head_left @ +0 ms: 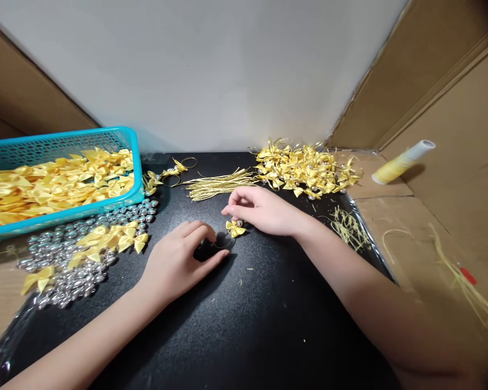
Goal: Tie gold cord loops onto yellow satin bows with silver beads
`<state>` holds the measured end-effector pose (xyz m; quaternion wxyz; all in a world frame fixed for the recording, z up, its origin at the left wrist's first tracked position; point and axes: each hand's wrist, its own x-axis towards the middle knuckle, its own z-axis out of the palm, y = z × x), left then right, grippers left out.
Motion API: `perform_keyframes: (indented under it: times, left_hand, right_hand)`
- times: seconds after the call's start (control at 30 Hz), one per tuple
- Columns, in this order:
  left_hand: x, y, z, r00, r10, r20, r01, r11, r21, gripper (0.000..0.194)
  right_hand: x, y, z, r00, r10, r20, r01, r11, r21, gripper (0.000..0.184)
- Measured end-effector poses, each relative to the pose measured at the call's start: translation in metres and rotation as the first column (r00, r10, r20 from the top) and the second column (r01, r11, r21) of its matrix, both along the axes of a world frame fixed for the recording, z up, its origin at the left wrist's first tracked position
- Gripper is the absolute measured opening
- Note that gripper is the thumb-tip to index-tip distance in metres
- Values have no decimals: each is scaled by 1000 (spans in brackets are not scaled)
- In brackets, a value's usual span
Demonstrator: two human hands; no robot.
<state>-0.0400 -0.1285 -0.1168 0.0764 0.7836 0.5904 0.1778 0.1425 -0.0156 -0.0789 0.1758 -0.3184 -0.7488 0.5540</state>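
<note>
A yellow ribbon bow [236,229] with a small silver ball and a thin loop of cord is at the middle of the black tabletop [244,303]. My left hand [183,257] is open at the left of it, thumb and fingers apart around the cord loop, holding nothing that I can see. Just above the bow is my right hand [264,210], its thumb and curled forefinger meeting at the tips. Whatever may be pinched there is too small to make out. Beyond the hands lies a bundle of gold cords [219,184].
A blue basket [137,162] of yellow bows stands left, with silver balls [71,281] and loose bows [132,236] before it. Bows with cords are piled [305,170] at the back right. Nearby are cord scraps [347,227] and a yellow-white tube [402,161]. A white wall [228,76] rises behind.
</note>
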Motion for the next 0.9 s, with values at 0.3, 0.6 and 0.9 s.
perform_keyframes:
  times: [0.3,0.6,0.9]
  left_hand:
    - [-8,20,27,980,67,188,-56,996,-67,17]
    - [1,58,22,914,-83,396,151,978,-143,20]
    - [4,58,14,947,-7,321,70,981,-183,20]
  right_hand:
    - [3,-1,3,997,-8,-73,16,993,115,7]
    - [1,-1,0,997,-41,-66,56,969,239,9]
    - [3,5,1,990,-115,-85,132,965,226,11]
